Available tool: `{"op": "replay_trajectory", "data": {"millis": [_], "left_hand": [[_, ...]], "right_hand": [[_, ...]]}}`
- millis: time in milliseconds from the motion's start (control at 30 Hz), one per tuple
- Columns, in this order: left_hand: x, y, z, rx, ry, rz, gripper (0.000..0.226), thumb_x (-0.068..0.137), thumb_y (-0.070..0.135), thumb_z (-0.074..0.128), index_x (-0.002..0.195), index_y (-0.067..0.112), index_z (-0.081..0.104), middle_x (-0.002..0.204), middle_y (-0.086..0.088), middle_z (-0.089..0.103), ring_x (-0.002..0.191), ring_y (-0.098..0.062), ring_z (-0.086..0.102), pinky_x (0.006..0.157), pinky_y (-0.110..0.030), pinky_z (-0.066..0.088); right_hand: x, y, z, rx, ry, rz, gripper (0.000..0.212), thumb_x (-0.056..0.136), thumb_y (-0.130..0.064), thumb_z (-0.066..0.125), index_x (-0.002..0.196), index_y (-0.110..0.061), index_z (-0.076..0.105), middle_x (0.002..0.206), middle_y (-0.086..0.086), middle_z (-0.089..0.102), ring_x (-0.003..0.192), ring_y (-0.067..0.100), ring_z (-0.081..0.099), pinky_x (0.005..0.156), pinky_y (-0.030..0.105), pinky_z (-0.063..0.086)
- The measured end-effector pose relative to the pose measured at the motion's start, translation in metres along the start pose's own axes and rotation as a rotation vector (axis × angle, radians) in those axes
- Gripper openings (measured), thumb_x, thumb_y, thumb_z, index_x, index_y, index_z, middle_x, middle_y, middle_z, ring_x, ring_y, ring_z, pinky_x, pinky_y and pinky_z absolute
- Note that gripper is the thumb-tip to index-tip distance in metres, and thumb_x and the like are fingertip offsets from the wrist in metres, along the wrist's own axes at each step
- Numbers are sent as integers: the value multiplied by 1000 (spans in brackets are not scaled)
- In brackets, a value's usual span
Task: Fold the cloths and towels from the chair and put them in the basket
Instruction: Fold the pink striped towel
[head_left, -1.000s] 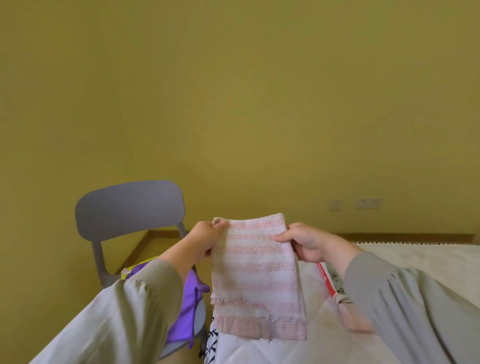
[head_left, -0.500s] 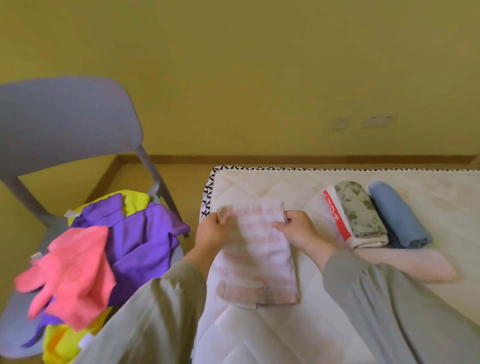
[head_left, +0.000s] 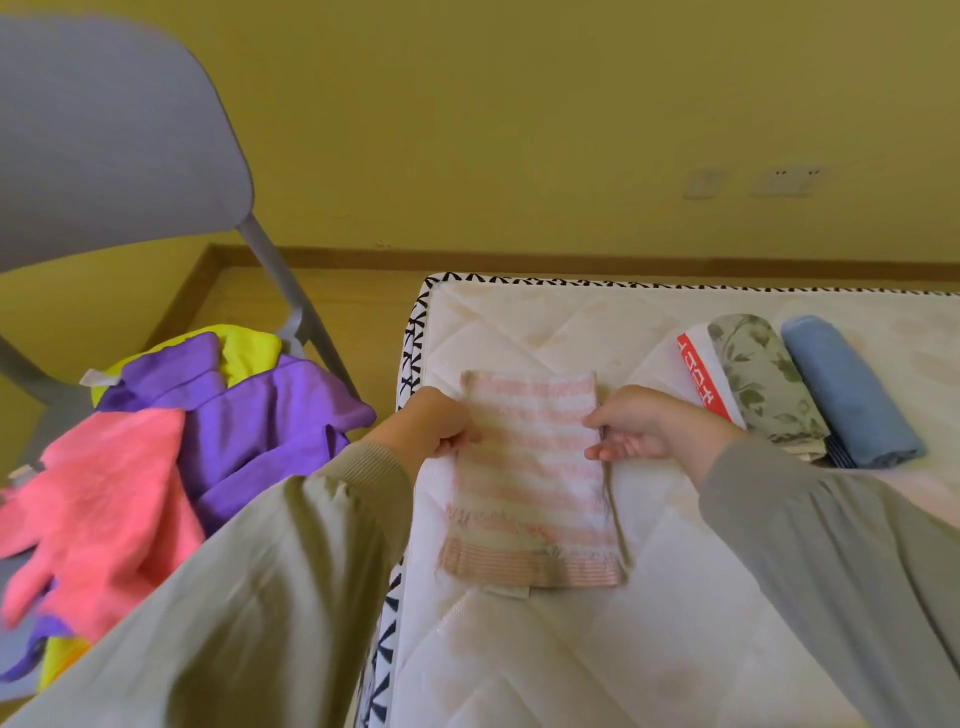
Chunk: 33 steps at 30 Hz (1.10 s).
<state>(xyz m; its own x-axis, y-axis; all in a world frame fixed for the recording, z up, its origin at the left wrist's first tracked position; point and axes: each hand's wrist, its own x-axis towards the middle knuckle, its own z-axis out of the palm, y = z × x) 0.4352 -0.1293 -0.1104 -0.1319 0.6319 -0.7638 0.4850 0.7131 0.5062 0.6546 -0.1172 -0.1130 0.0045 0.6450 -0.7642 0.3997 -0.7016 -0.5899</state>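
Raised a second ago, the folded pink-striped towel (head_left: 535, 467) is now laid flat on the mattress (head_left: 675, 623), its side edges pinched by the left hand (head_left: 426, 426) and right hand (head_left: 644, 426).

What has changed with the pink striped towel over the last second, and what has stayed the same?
The pink striped towel, held up in the air a second ago, now lies flat on the mattress. The left hand and right hand still pinch its side edges. The folded cloths beside it and the pile on the chair have not moved.
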Motion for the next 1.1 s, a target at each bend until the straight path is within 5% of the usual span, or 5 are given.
{"op": "replay_trajectory", "data": {"millis": [267,333,667,900,1100], "left_hand": [[0,-8,16,-102,112,181,31,100,40,42,91,12,52,88,-6,58,87,-21,59,75,-29,43],[5,-15,21,-450,132,195,19,96,19,53,83,6,54,101,-16,65,91,-28,67,77,-33,53],[-8,-56,38,-627,240,421,16,83,-7,64,76,7,63,67,-5,62,59,-18,59,55,-25,52],[-31,-61,33,-809,85,265,16,95,-1,40,90,3,55,64,-9,63,55,-21,59,51,-31,53],[-42,-60,28,-974,-145,3,62,93,61,37,101,3,56,101,-16,65,90,-31,65,63,-39,55]], "right_hand": [[-3,11,3,95,-18,-58,41,97,7,33,137,5,34,135,25,48,75,27,71,65,29,59],[-1,23,4,121,45,-204,37,98,3,35,135,3,38,132,22,52,80,21,70,65,23,57],[-28,66,18,0,417,-610,15,79,-3,66,68,-13,63,76,-4,60,70,13,56,59,18,41],[-52,74,21,269,197,-380,19,92,1,50,88,-10,65,78,9,68,63,19,64,65,33,53],[-63,76,31,759,3,-137,16,93,-18,53,92,-5,62,89,12,71,76,24,68,58,31,53]]}}
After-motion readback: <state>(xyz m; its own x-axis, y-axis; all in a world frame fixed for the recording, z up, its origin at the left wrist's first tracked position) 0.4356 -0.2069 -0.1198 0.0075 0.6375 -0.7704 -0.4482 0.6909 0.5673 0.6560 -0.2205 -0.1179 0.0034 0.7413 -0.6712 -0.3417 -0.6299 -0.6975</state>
